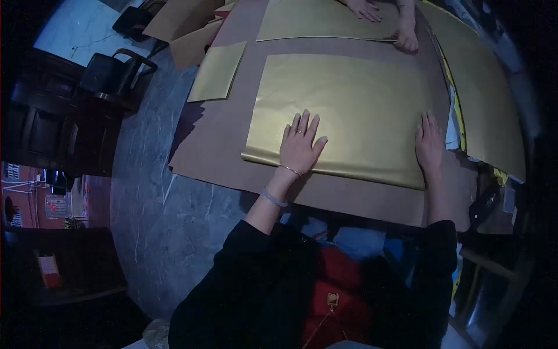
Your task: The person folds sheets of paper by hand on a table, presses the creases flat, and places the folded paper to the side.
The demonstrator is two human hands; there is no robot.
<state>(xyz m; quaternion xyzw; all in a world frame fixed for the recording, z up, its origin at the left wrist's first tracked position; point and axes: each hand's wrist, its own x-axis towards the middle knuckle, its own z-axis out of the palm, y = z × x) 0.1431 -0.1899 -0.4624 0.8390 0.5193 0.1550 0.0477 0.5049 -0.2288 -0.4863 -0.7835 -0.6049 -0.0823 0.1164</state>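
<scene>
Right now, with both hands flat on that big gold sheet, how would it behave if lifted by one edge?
The gold sheet looks thin and probably floppy: its near edge curls in a soft fold beside the left hand. Its sheen suggests a slick surface that may slide on the brown board. It likely creases easily; the right hand presses it flat.

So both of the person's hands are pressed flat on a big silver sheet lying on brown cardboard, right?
Not quite: the sheet is gold, not silver. The head view shows the left hand and the right hand both lying flat, fingers spread, near its folded front edge, and the sheet does rest on the brown cardboard.
</scene>
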